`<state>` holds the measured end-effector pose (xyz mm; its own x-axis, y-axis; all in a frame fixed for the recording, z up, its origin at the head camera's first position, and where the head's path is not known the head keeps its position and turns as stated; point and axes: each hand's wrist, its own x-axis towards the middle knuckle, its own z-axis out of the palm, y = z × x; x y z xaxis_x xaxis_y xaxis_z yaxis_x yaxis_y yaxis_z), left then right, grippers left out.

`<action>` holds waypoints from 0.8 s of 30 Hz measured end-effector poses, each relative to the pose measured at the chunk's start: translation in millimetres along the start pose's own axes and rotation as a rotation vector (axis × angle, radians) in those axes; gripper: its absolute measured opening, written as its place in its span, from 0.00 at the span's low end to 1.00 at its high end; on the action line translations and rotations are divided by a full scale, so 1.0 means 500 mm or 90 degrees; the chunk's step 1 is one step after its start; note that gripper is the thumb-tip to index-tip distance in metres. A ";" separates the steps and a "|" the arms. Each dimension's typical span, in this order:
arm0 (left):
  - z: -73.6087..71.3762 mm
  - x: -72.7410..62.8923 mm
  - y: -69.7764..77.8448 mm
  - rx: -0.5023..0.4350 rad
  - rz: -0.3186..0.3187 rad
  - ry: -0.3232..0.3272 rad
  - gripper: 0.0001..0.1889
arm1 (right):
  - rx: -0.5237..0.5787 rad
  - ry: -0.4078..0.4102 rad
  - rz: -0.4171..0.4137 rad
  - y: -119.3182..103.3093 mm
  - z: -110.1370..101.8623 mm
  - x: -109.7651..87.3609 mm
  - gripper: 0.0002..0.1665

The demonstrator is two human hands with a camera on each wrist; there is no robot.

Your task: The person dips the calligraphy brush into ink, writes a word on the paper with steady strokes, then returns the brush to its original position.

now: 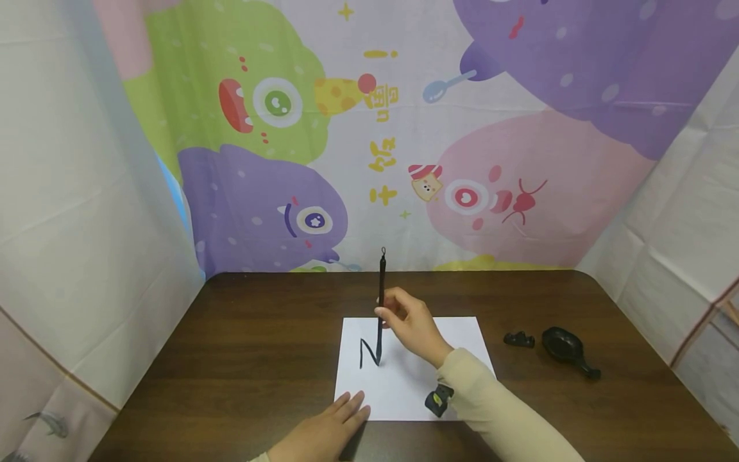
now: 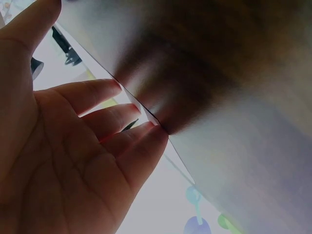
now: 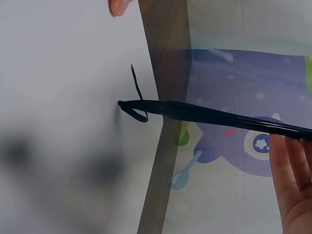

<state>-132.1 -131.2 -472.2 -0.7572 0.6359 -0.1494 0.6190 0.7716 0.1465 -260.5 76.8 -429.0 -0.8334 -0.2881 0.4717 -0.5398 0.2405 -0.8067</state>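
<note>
Near its middle, my right hand (image 1: pixel 412 324) pinches a black writing brush (image 1: pixel 382 276) between thumb and fingers. The brush stands nearly upright, a loop at its top, and its dark tip meets a white sheet of paper (image 1: pixel 404 398). Two joined black strokes (image 1: pixel 361 353), one vertical and one diagonal, lie on the sheet's left half; the tip is at the diagonal's lower end. In the right wrist view the bristles (image 3: pixel 131 104) touch the inked line. My left hand (image 1: pixel 326 430) rests with extended fingers at the paper's lower left edge, its palm showing in the left wrist view.
Right of the paper, a small dark brush rest (image 1: pixel 519 339) with humps sits beside a black dish with a handle (image 1: pixel 562 345). They lie on a brown wooden table (image 1: pixel 260 359). A cartoon-printed cloth (image 1: pixel 398 244) hangs behind its back edge.
</note>
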 end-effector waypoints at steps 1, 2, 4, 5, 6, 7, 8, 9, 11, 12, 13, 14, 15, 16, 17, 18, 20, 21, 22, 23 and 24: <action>0.000 0.001 0.000 0.000 0.000 -0.001 0.46 | 0.002 0.002 0.001 0.001 0.000 -0.001 0.10; 0.000 0.001 0.000 -0.003 -0.002 -0.003 0.46 | 0.003 0.004 0.001 0.004 0.000 -0.001 0.10; -0.001 0.002 0.000 -0.006 -0.004 -0.006 0.46 | 0.006 0.008 -0.002 0.008 -0.001 -0.001 0.10; -0.001 0.003 0.000 -0.007 -0.004 -0.007 0.46 | 0.006 0.010 -0.005 0.011 -0.001 -0.002 0.10; -0.001 0.003 0.000 -0.009 -0.005 -0.008 0.46 | 0.005 0.012 -0.010 0.013 -0.001 -0.002 0.09; -0.001 0.003 0.000 -0.009 -0.005 -0.008 0.46 | 0.004 0.014 -0.015 0.015 -0.001 -0.001 0.09; -0.001 0.003 0.000 -0.009 -0.005 -0.008 0.46 | 0.000 0.016 -0.020 0.017 -0.001 -0.001 0.09; -0.001 0.003 0.000 -0.009 -0.004 -0.008 0.46 | -0.003 0.017 -0.024 0.019 -0.001 -0.001 0.08; -0.001 0.003 -0.001 -0.011 -0.005 -0.011 0.46 | -0.011 0.021 -0.030 0.021 0.000 -0.001 0.07; 0.000 0.004 -0.001 -0.012 -0.005 -0.012 0.46 | -0.014 0.021 -0.031 0.022 0.000 -0.001 0.07; 0.000 0.004 -0.001 -0.013 -0.005 -0.014 0.46 | -0.017 0.021 -0.030 0.023 0.000 0.000 0.07; -0.001 0.004 -0.001 -0.015 -0.006 -0.017 0.46 | -0.020 0.021 -0.028 0.024 0.000 0.000 0.07; -0.001 0.004 -0.001 -0.016 -0.006 -0.018 0.46 | -0.021 0.020 -0.025 0.025 0.000 0.000 0.07; 0.000 0.004 -0.002 -0.018 -0.007 -0.019 0.46 | -0.021 0.019 -0.023 0.026 0.000 0.001 0.08; 0.000 0.004 -0.002 -0.018 -0.006 -0.019 0.46 | -0.022 0.018 -0.019 0.027 0.000 0.001 0.09; 0.000 0.004 -0.002 -0.019 -0.006 -0.019 0.46 | -0.023 0.016 -0.016 0.028 0.000 0.002 0.09; 0.000 0.003 -0.002 -0.017 -0.004 -0.015 0.46 | -0.023 0.015 -0.011 0.030 0.000 0.003 0.10; 0.001 0.003 -0.002 -0.016 -0.002 -0.012 0.46 | -0.021 0.016 -0.010 0.030 0.000 0.004 0.10; 0.001 0.002 -0.002 -0.014 -0.002 -0.009 0.46 | -0.020 0.016 -0.009 0.031 0.000 0.004 0.11; 0.001 0.002 -0.001 -0.014 -0.002 -0.008 0.47 | -0.019 0.017 -0.008 0.032 0.000 0.005 0.10; 0.002 0.002 -0.001 -0.013 -0.002 -0.006 0.47 | -0.017 0.019 -0.007 0.032 0.000 0.005 0.10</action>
<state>-133.1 -131.0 -473.1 -0.7573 0.6333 -0.1595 0.6118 0.7734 0.1658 -271.4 80.1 -440.6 -0.8298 -0.2640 0.4916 -0.5523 0.2626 -0.7912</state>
